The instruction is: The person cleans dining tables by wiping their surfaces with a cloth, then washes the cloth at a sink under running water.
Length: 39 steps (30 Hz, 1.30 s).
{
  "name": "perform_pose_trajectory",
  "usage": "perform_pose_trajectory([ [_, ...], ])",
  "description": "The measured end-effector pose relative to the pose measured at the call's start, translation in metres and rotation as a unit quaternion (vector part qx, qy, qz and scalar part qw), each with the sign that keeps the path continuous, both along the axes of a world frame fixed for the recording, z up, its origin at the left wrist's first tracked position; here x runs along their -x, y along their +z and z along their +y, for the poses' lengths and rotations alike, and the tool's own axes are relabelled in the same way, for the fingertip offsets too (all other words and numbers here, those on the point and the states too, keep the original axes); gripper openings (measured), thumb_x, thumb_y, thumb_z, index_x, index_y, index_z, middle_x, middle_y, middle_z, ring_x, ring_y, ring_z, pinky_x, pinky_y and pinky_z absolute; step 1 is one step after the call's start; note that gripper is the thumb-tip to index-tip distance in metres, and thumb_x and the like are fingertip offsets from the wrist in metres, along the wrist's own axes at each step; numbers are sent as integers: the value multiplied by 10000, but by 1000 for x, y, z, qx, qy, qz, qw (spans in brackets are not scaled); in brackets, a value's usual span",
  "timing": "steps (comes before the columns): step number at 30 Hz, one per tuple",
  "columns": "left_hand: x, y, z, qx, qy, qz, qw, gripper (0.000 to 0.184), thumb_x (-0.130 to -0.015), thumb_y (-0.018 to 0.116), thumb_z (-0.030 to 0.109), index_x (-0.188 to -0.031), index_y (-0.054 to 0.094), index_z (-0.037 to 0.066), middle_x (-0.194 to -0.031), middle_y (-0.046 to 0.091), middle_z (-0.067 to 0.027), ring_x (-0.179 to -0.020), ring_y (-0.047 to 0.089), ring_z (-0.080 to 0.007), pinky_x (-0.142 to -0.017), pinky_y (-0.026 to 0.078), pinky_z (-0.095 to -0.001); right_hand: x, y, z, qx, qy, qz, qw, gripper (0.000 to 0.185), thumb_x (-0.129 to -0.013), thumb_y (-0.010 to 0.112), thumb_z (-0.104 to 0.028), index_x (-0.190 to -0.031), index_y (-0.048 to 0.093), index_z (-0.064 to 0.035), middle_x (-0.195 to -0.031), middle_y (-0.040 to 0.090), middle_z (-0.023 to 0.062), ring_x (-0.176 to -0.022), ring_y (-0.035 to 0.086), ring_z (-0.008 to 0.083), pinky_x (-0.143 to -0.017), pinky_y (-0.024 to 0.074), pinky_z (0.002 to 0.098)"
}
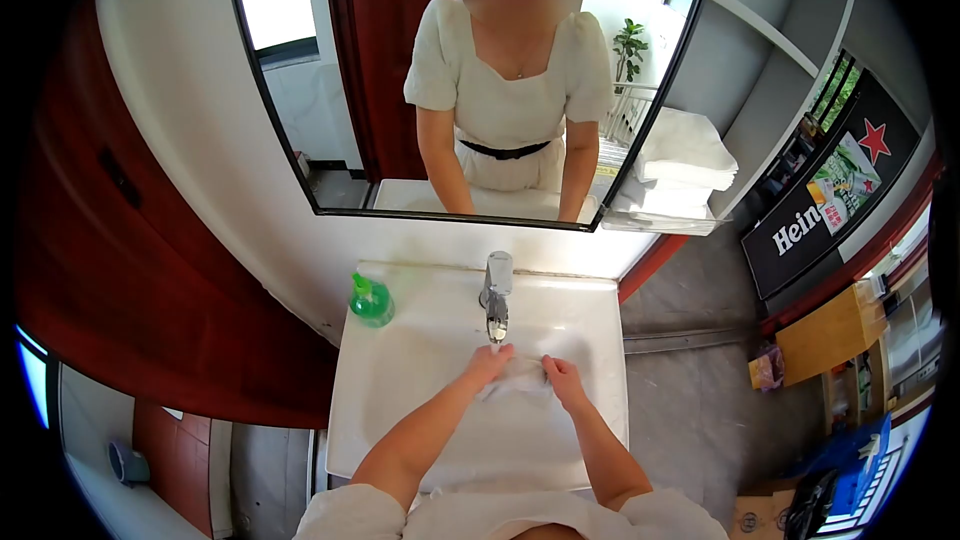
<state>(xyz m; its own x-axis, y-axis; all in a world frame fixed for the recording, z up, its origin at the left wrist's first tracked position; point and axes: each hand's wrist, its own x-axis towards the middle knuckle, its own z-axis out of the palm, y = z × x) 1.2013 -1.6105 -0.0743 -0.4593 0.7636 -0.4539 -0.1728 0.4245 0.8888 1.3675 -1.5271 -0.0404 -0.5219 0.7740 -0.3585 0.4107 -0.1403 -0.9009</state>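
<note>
Under the chrome faucet (497, 290), a wet-looking whitish cloth (521, 378) hangs between my hands in the white washbasin (365, 410). My left hand (488, 364) is closed on the cloth's left end, right below the spout, where a little water seems to run. The cloth's right end is pinched in my right hand (563, 379), with the fingers bent around its edge. A green pump bottle (372, 303) stands upright on the basin's back left corner, apart from both hands.
A framed mirror (445, 218) hangs above the basin and reflects a person in a white dress. Folded white towels (685, 155) are stacked on a shelf to the right. A dark red door (170, 240) stands at left; a cardboard box (762, 515) sits at lower right.
</note>
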Motion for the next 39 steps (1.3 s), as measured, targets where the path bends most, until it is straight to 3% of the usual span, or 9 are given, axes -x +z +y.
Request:
perform_pose_trajectory([
  [10,67,36,-68,-107,132,-1,985,260,-719,655,237,-846,620,13,-679,579,-19,-601,508,-92,-551,425,-252,117,-13,-27,53,59,-46,996,380,-827,544,-348,-929,580,16,-816,587,72,-709,521,144,-618,419,262],
  [13,78,31,-80,-69,128,63,987,258,-700,671,195,-868,613,8,-731,590,-28,-648,521,-88,-576,435,-246,120,-6,-24,275,37,52,959,386,-824,553,-332,-1008,533,6,-918,586,116,-800,569,210,-699,475,335],
  [20,47,30,-49,-65,30,-12,997,239,-780,600,243,-904,600,39,-758,578,-12,-671,535,-97,-606,438,-234,58,0,13,361,-35,128,923,344,-807,589,-280,-960,544,24,-845,596,82,-757,584,187,-665,489,309],
  [23,8,27,-22,-88,45,-148,984,244,-817,554,273,-901,593,47,-712,554,11,-626,505,-84,-568,416,-227,24,6,28,325,-68,166,929,345,-784,616,-274,-942,548,25,-816,592,72,-715,570,160,-639,476,293],
  [26,-4,8,-5,-72,-20,-128,989,257,-822,536,285,-899,592,46,-656,525,14,-577,451,-69,-477,364,-236,0,20,29,74,38,32,996,299,-712,677,-222,-889,573,-4,-790,581,52,-691,534,117,-597,434,256],
  [27,-2,6,-2,-81,16,-117,990,250,-822,537,278,-890,593,44,-653,518,15,-585,445,-68,-484,361,-239,-5,14,29,77,36,31,996,299,-712,677,-222,-889,573,-4,-790,581,52,-691,534,117,-597,434,256],
  [32,11,29,-22,-120,93,2,988,231,-819,545,231,-843,592,6,-667,525,9,-616,444,-65,-550,368,-222,2,2,13,-248,156,-201,935,275,-661,604,-177,-893,584,-32,-774,596,84,-658,551,162,-603,437,285],
  [36,23,66,-51,-122,102,29,987,198,-829,536,197,-849,587,7,-691,511,31,-631,424,-53,-561,359,-210,46,-16,3,-224,144,-244,932,227,-671,582,-194,-847,611,-54,-768,605,126,-699,583,219,-622,445,309],
  [39,41,73,-73,-137,148,86,976,189,-821,548,189,-846,589,6,-683,535,11,-630,454,-67,-573,387,-222,84,-34,-3,9,126,-110,986,307,-695,594,-183,-958,600,-25,-818,606,80,-748,547,165,-644,435,301],
])
